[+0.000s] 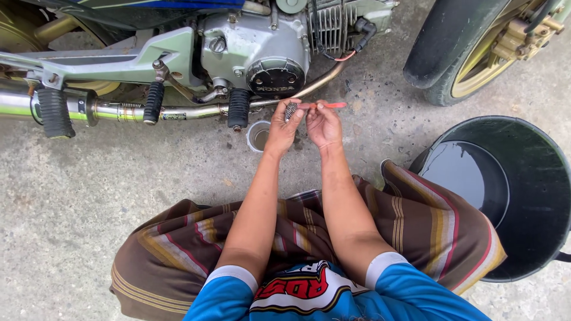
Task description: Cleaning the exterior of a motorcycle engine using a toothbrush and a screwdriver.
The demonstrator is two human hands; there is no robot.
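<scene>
A small cup [259, 135] is set on the concrete floor [89, 190] below the engine [256, 47] — a bucket [523, 202] is placed to the right, beside the wheel [476, 53].

Blue white-cuffed shirt [309, 294], brown striped wrap [178, 249], perhaps a sarong.

Soft, even daylight — sharp focus, edges slightly bowed.

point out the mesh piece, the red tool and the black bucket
mesh piece [290, 110], head view, on its gridded face, held in the left hand [281, 128]
red tool [331, 105], head view, mid-shaft, held in the right hand [324, 126]
black bucket [538, 196], head view, inner wall
</scene>
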